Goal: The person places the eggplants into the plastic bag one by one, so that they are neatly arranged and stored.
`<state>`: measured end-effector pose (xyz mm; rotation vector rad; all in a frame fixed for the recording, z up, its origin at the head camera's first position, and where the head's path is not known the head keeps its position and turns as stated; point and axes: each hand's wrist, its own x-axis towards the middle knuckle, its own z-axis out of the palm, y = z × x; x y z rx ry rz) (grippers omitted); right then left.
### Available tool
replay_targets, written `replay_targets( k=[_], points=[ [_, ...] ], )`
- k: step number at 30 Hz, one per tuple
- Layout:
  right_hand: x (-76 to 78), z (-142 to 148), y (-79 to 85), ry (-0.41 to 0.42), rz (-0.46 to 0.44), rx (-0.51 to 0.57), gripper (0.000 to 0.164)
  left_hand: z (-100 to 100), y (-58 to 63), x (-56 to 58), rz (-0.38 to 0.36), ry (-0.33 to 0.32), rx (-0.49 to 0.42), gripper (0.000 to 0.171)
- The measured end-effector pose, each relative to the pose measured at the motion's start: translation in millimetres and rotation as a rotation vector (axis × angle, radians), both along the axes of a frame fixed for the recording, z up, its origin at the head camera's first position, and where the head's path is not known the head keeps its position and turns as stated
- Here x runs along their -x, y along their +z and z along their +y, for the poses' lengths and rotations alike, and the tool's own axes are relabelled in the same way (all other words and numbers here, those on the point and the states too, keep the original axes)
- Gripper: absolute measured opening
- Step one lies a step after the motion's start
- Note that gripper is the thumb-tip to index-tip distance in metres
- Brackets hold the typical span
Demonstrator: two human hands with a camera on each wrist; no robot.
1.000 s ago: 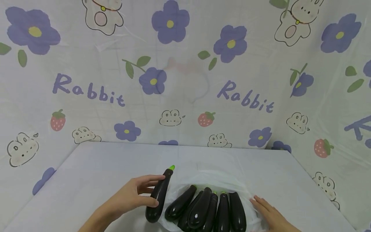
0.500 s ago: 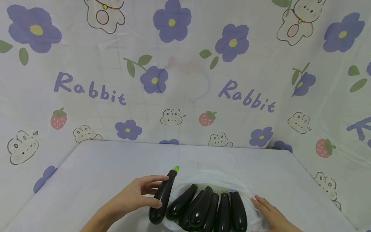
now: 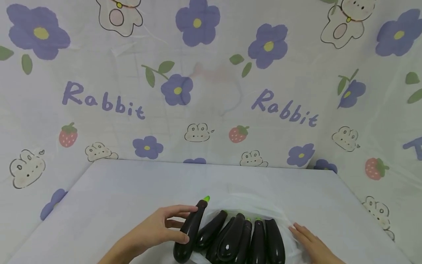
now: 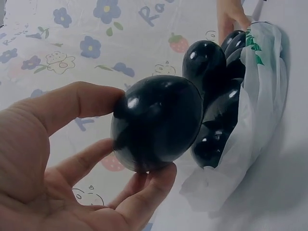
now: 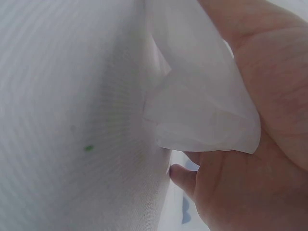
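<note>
In the head view, my left hand grips a glossy dark eggplant with a green stem tip. It tilts up and to the right at the left side of a white plastic bag. The left wrist view shows the thumb and fingertips round the rounded end of this eggplant. Several more eggplants lie side by side in the bag. My right hand rests against the bag's right side, its visible fingers straight. White plastic covers part of the palm in the right wrist view.
The white table extends behind and on both sides of the bag. A curtain with purple flowers, rabbits and strawberries hangs behind it. Green print marks the bag in the left wrist view.
My left hand has moved right and slightly down in the head view with the eggplant, closer to those in the bag. The right hand has stayed at the bag's side. The view has shifted slightly.
</note>
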<state>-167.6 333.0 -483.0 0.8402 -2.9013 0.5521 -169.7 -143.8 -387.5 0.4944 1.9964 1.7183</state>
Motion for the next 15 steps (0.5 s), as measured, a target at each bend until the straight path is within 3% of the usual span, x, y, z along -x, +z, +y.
replay_targets(
  k=[15],
  points=[
    [-0.2,2.5,-0.8,0.032,-0.008,0.028,0.100,24.2,-1.3,-3.1,-0.076,-0.014,0.018,0.052]
  ],
)
